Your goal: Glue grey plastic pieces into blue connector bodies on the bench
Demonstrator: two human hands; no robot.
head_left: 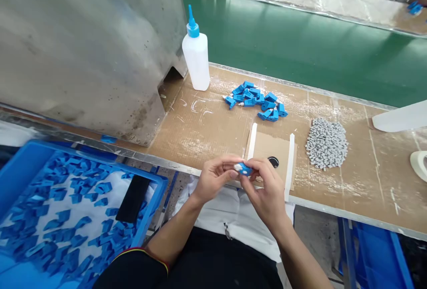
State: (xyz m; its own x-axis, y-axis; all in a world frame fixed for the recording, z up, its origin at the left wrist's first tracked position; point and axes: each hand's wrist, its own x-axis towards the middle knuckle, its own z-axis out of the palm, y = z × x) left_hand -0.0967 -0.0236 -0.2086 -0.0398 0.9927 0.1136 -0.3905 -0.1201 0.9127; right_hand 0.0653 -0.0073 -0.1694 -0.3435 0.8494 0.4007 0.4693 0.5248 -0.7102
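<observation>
Over the front edge of the bench, my left hand and my right hand meet around a small blue plastic part. Small white pieces show on the part, by my left fingertips. Fingers of both hands are closed on it and hide some of its shape. Just beyond my right hand lies a cardboard sheet with white tape strips and a round black disc. Farther back is a pile of similar blue parts, some with white tips. To the right sits a heap of small grey pieces.
A white bottle with a blue nozzle stands beside a large metal housing. A blue crate at lower left holds many blue parts and a black rectangular object. Behind runs a green belt; a tape roll lies far right.
</observation>
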